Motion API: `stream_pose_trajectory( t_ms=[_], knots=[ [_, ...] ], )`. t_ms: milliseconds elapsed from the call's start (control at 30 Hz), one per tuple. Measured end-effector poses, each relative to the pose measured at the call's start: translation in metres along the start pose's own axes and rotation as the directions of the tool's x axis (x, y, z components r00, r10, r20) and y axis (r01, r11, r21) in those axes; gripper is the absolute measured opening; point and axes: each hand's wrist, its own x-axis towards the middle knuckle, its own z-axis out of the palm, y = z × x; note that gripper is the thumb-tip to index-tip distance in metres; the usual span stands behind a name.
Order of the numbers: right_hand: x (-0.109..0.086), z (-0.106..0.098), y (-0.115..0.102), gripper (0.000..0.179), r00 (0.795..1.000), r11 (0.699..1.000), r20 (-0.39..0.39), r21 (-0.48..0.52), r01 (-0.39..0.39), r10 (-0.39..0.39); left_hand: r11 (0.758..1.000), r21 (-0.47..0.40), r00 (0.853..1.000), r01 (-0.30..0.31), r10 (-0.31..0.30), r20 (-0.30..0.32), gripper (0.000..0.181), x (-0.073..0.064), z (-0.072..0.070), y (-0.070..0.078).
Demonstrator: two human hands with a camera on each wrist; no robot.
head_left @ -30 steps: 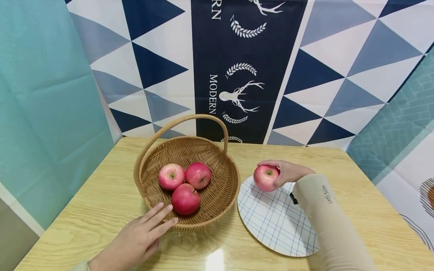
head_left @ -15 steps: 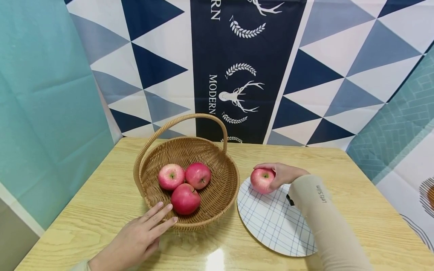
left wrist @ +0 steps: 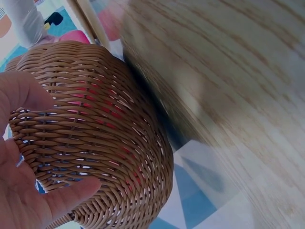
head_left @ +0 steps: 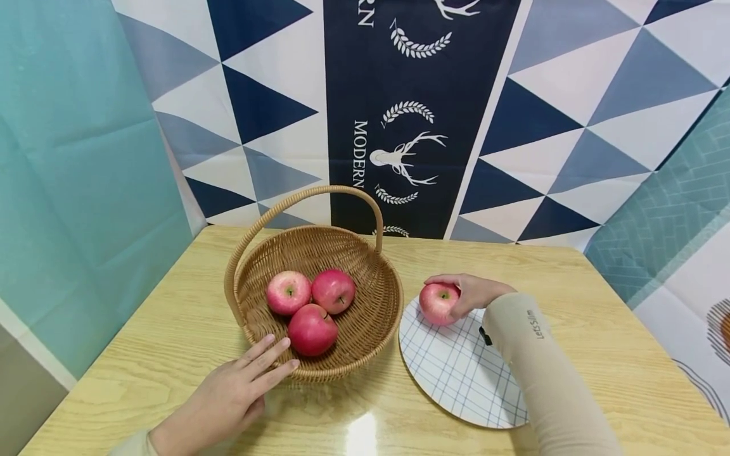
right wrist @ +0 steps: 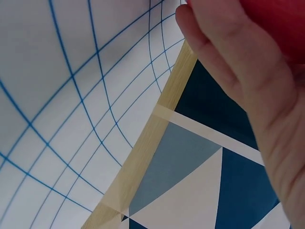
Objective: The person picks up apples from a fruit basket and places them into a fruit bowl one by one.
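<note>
A red apple [head_left: 438, 303] is gripped by my right hand [head_left: 476, 294], at the far left edge of a round white plate [head_left: 473, 373] with a blue grid pattern. Thumb and fingers wrap the apple's right and far sides; its near side shows. My left hand [head_left: 230, 386] rests at the near-left rim of a wicker basket [head_left: 365, 310], fingers straight over the rim. In the left wrist view its digits lie against the woven outside [left wrist: 95, 133]. Three more red apples sit together in the basket, the nearest apple [head_left: 312, 330] close to my left fingertips.
The basket's tall arched handle [head_left: 325, 190] rises over its far-left side. Basket and plate stand side by side on a light wooden table [head_left: 171, 316]. A patterned cloth [head_left: 274, 95] hangs behind the table, and a teal cloth [head_left: 85, 158] hangs at the left.
My right hand has moved a little to the left with the apple, over the far left part of the plate. The left hand stays at the basket's rim.
</note>
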Motion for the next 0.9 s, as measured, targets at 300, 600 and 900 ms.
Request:
stream_pose_trajectory(
  t_ms=[300, 600, 900],
  knots=[
    [0.0025, -0.0028, -0.0006, 0.085, 0.999, 0.999, -0.019, -0.011, -0.030, 0.030, 1.000, -0.007, 0.999, 0.010, -0.009, 0.039, 0.060, 0.0018, -0.0023, -0.0004],
    [0.0066, 0.0011, 0.0002, 0.083, 0.999, 0.999, 0.016, 0.031, -0.030, 0.029, 1.000, -0.021, 0.999, 0.010, -0.009, 0.037, 0.057, 0.0012, -0.0025, 0.0009],
    [0.0087, 0.0012, 0.0053, 0.084, 0.999, 1.000, 0.032, 0.021, -0.013, 0.012, 1.000, -0.025, 0.998, 0.018, -0.017, 0.055, 0.059, 0.0005, -0.0022, -0.0004]
  ],
)
